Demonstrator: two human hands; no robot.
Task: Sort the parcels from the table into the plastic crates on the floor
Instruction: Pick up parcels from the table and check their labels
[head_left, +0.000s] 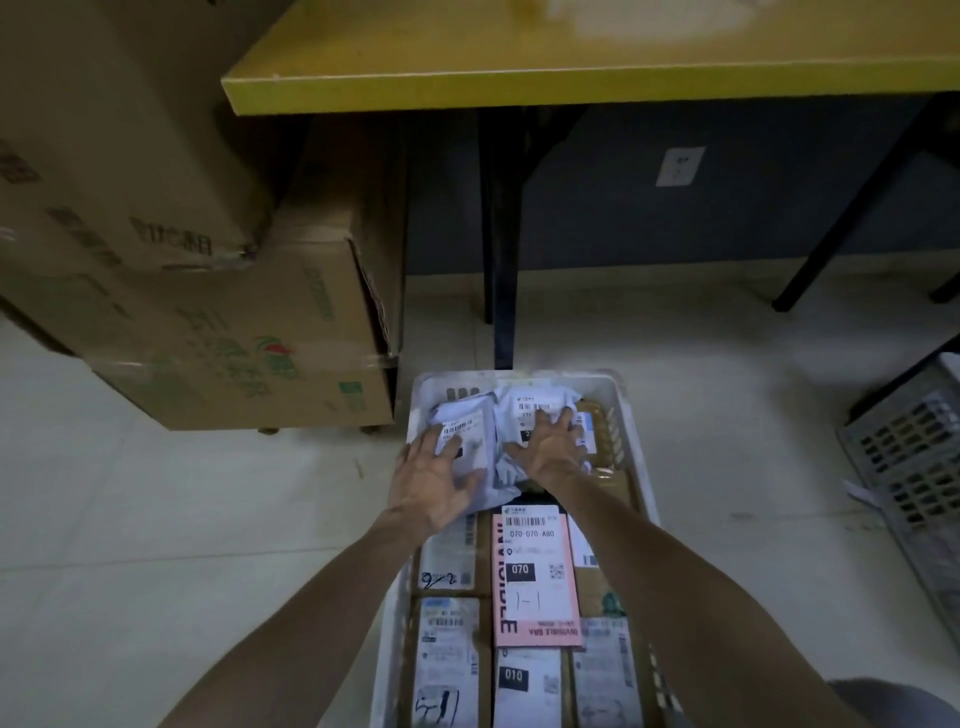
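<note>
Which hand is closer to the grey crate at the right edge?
Right. The right hand presses a bagged parcel, well left of the grey crate; the left hand lies farther left.

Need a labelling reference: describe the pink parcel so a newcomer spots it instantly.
On the floor before the yellow table stands a white crate full of parcels. In its middle lies the pink parcel. It alone is pink, among brown and white neighbours, printed INVISIBLE along one edge.
</note>
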